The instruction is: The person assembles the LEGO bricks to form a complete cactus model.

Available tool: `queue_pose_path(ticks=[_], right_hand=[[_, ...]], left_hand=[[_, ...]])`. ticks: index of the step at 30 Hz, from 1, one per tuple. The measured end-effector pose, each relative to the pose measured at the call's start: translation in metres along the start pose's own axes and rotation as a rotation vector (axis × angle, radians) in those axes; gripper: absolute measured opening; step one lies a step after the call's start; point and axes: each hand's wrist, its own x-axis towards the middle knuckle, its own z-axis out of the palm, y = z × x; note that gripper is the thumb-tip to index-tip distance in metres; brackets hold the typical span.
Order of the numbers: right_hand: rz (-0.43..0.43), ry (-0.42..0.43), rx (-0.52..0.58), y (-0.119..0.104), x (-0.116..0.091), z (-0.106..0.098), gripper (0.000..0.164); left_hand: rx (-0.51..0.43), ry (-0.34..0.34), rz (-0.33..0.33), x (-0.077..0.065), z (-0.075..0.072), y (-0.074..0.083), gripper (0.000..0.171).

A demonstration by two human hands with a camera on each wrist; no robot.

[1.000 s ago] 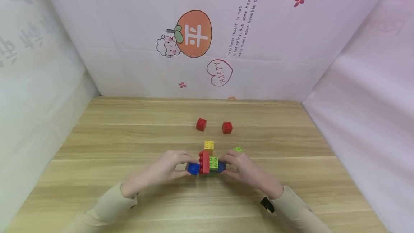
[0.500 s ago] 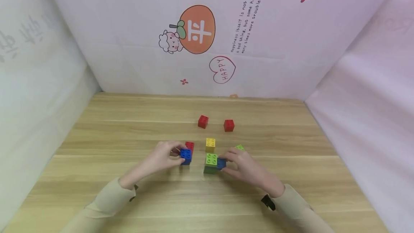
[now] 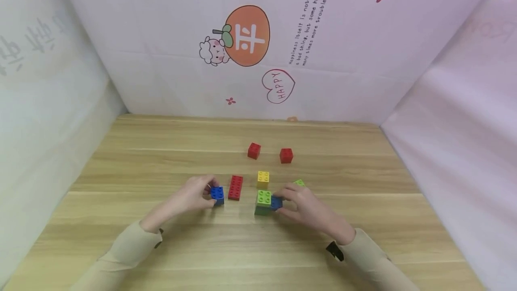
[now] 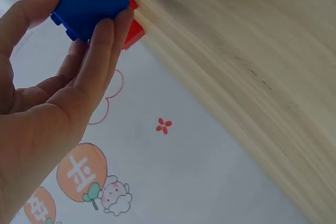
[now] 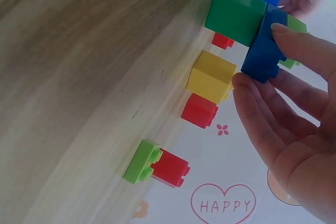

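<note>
My left hand pinches a blue building brick between thumb and fingers, studs up in the head view. The same blue brick fills the top of the left wrist view. Just right of it, a long red brick lies on the table, apart from the hand. My right hand pinches a darker blue brick. That brick is joined to a green brick below and a lime brick on top. Fingers cover part of the darker blue brick.
A yellow brick stands behind the stack, and two red bricks sit farther back. Another lime brick is partly hidden behind my right hand. White printed cloth walls in the wooden table at back and sides.
The long red brick, earlier on edge against the green stack, now lies on the table to its left. My left hand has moved left with the blue brick; my right hand stays at the stack.
</note>
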Motion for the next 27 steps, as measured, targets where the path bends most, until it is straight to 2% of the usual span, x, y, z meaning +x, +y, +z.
queue_pose_path(ticks=[3, 7, 11, 15, 21, 27], right_hand=[[0.010, -0.004, -0.002, 0.000, 0.000, -0.001, 0.033], [0.012, -0.007, -0.005, 0.000, -0.001, -0.002, 0.033], [0.004, -0.005, -0.011, 0.000, -0.001, -0.002, 0.033], [0.004, 0.000, -0.012, 0.001, -0.001, -0.003, 0.034], [0.005, -0.012, -0.003, 0.000, -0.001, -0.003, 0.033], [0.020, -0.031, 0.003, -0.002, 0.000, -0.004, 0.032]], left_hand=[[0.032, -0.007, -0.021, 0.001, 0.000, -0.004, 0.030], [0.017, -0.026, -0.057, 0.004, 0.000, -0.008, 0.030], [0.037, -0.025, -0.052, 0.010, -0.001, -0.010, 0.035], [0.078, -0.008, -0.056, 0.025, 0.000, -0.008, 0.042], [0.166, -0.047, -0.116, 0.051, 0.010, -0.002, 0.035], [0.215, -0.079, -0.152, 0.064, 0.017, 0.006, 0.031]])
